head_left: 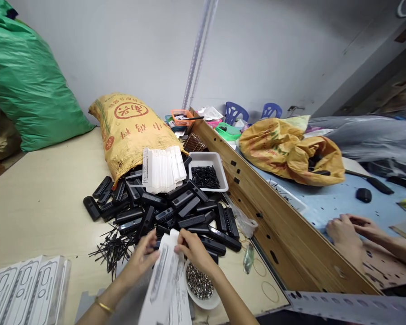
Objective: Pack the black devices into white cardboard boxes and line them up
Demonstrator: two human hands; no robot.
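Note:
A white printed card package (164,275) stands tilted in front of me, with a line drawing on its face and part of it blurred. My right hand (192,248) pinches its upper right edge between thumb and fingers. At its left edge is my left hand (142,259), fingers apart and thumb tip close to the card; whether it touches I cannot tell. Just beyond lies a heap of black plastic handle-like pieces (189,207). Thin black sticks (113,248) are piled to the left. A white bowl (209,304) of small metal parts sits beside my right forearm.
A yellow woven sack (138,131) spills onto the table, a stack of white cards (164,171) against it. Behind the heap is a white tray (219,169) of black pins. Packed boxes (37,289) stand front left. A wooden divider (257,203) separates a co-worker's hands (350,232).

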